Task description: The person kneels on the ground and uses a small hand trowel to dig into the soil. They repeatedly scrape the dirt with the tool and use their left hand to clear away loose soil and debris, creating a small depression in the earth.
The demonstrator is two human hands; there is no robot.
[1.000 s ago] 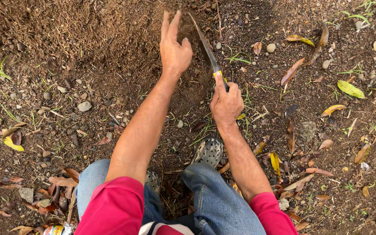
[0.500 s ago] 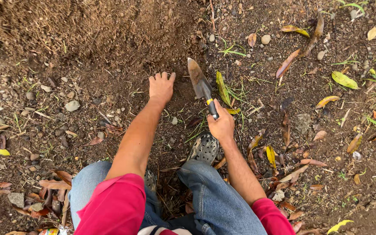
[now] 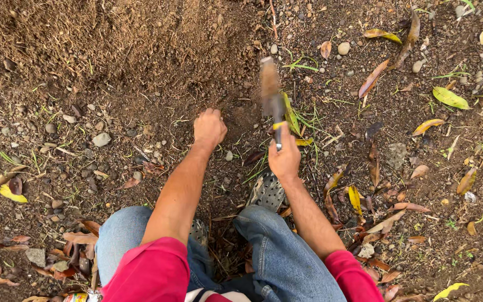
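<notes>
Since half a second ago, my left hand (image 3: 209, 128) is curling from flat, spread fingers into a loose fist, knuckles pressing into the dark loose soil (image 3: 141, 50); whether it is gripping any earth I cannot tell. My right hand (image 3: 284, 158) is wrapping tightly around the yellow-and-black handle of a narrow metal hand trowel (image 3: 270, 89), whose soil-caked blade is appearing blurred. The trowel's long axis is running almost straight away from me, handle nearest my body and the blade tip pointing up the frame toward the mound of turned earth. The blade is sitting just to the right of my left fist, near it but apart, so my right hand is the one carrying the tool while my left is resting on the ground beside the blade's path. I am crouching in blue denim jeans (image 3: 286, 251) and red sleeves (image 3: 152, 274), with a grey perforated clog (image 3: 266, 191) showing just below my right hand. Yellow and brown fallen leaves (image 3: 449, 98) and small grey pebbles (image 3: 100, 139) are lying scattered around.
</notes>
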